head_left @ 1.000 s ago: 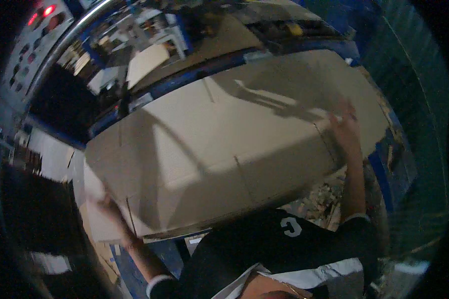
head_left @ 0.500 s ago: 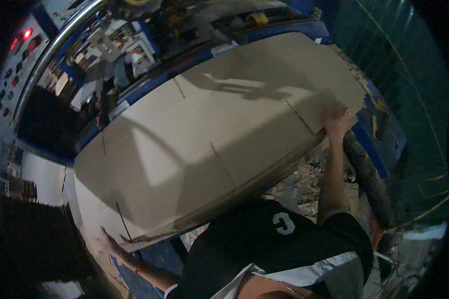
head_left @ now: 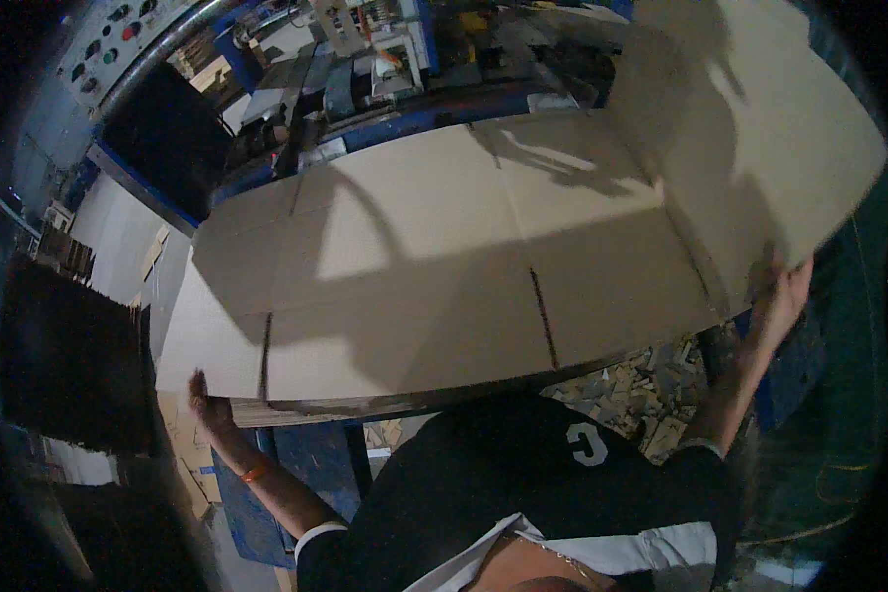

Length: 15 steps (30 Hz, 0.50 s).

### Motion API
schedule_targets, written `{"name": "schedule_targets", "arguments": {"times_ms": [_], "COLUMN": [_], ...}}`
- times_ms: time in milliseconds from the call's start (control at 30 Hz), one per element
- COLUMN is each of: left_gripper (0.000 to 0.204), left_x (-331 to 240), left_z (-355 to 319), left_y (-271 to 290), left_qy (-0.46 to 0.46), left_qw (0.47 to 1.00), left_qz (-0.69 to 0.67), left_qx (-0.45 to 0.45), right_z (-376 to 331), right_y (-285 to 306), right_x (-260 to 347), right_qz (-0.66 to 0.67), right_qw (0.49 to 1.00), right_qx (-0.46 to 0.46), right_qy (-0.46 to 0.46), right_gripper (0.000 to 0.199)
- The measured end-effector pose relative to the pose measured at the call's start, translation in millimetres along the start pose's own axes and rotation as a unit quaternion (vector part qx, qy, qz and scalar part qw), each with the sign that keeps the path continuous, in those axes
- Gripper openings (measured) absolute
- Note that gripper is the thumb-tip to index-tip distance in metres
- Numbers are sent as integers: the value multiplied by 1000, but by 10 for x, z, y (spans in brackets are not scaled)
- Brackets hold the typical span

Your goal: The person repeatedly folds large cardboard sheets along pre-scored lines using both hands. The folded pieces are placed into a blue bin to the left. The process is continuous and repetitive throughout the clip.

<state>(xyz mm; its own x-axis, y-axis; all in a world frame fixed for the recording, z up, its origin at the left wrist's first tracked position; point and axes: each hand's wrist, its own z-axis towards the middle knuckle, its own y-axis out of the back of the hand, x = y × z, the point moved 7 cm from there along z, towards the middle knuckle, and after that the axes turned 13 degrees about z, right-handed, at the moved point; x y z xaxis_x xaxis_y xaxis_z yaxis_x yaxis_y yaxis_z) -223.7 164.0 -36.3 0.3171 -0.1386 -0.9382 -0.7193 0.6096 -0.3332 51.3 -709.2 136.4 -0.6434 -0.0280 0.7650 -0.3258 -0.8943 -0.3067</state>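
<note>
A large brown cardboard sheet with dark slots and crease lines lies across a stack of similar sheets, whose layered edge faces me. Its right panel is bent upward along a crease. My right hand grips the lower edge of that raised panel, fingers partly hidden by the board. At the near left corner, my left hand holds the sheet's edge, thumb side up; its other fingers are hard to see.
Beyond the sheet stands a blue-framed machine with metal parts. A control panel with buttons and a curved metal rail is at the upper left. Cardboard scraps litter the floor, and a dark stack stands left.
The sheet's right panel has risen and folded upward, with my right hand moving right and slightly lower along it. My left hand stays at the left corner. The view has turned somewhat.
</note>
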Motion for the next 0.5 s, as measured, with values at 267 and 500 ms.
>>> {"name": "schedule_targets", "arguments": {"times_ms": [267,500], "left_gripper": [35,48], "left_x": [-415,21], "left_z": [-1294,-1719], "left_y": [-2053,-3208], "left_qy": [-254,-358], "left_qw": [863,496], "left_qz": [425,688], "left_qx": [103,390], "right_z": [-1730,-1860], "right_y": [-858,-1258], "right_x": [-384,-411], "right_qz": [-245,-234], "right_qw": [830,709], "right_qx": [494,616], "right_qy": [81,250], "right_gripper": [29,37]}}
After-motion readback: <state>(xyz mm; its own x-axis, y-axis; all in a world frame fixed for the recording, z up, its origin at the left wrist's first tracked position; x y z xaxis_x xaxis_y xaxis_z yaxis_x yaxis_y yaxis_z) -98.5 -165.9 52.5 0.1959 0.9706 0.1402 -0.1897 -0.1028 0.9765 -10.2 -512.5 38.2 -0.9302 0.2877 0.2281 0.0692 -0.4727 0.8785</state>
